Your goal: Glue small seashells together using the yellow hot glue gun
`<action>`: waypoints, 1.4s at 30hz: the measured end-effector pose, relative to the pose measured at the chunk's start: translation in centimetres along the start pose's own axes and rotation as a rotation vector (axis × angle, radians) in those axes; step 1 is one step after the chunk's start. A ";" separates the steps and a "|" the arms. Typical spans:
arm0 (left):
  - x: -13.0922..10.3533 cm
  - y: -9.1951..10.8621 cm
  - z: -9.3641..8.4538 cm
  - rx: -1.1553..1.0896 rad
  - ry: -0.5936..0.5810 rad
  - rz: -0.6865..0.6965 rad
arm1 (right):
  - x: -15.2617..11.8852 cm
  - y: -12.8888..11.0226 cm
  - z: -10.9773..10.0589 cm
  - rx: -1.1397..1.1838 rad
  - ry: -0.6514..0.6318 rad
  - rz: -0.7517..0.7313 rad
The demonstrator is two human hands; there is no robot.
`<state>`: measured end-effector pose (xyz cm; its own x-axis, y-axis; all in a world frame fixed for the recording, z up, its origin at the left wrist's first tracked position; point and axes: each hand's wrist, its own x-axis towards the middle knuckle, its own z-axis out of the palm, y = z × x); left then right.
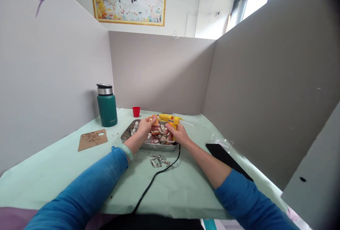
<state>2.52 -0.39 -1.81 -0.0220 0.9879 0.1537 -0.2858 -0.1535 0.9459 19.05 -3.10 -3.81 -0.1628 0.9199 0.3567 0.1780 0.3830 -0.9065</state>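
Observation:
My right hand (178, 133) is wrapped round the handle of a yellow hot glue gun (169, 118), its nozzle pointing left and a clear glue stick (187, 122) poking out of the back. In my left hand (146, 127) a small orange piece, perhaps a shell (153, 119), is pinched close to the nozzle; my fingers partly cover it. Both hands are above a metal tray (159, 147) filled with shells (160, 136) and stones. From the glue gun a black cord (152, 180) runs down to the table's front edge.
Several small metal clips (159, 161) lie in front of the tray. At left are a green bottle (106, 106) and a stained brown cardboard piece (92, 139). A red cup (136, 111) stands behind. A black strip (228, 159) and clear plastic bag (221, 142) lie right. Grey partitions (162, 70) enclose the table.

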 end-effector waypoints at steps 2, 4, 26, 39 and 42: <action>-0.1 0.0 0.0 0.009 0.002 0.002 | 0.1 0.0 0.1 0.005 -0.003 0.006; -0.3 0.1 -0.1 0.017 0.011 0.008 | 0.1 0.1 0.1 -0.006 -0.011 0.014; 0.1 -0.1 0.0 0.004 0.035 0.045 | 0.5 1.0 -0.1 0.029 -0.018 -0.014; 0.2 -0.2 -0.1 0.036 0.024 0.045 | -0.1 0.0 0.0 0.000 -0.003 0.005; 0.1 -0.2 -0.1 0.031 0.024 0.049 | 0.0 0.0 0.0 0.012 -0.018 -0.003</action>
<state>2.47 -0.24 -1.99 -0.0585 0.9794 0.1934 -0.2537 -0.2020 0.9460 19.03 -3.15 -3.79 -0.1803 0.9172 0.3553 0.1661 0.3845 -0.9081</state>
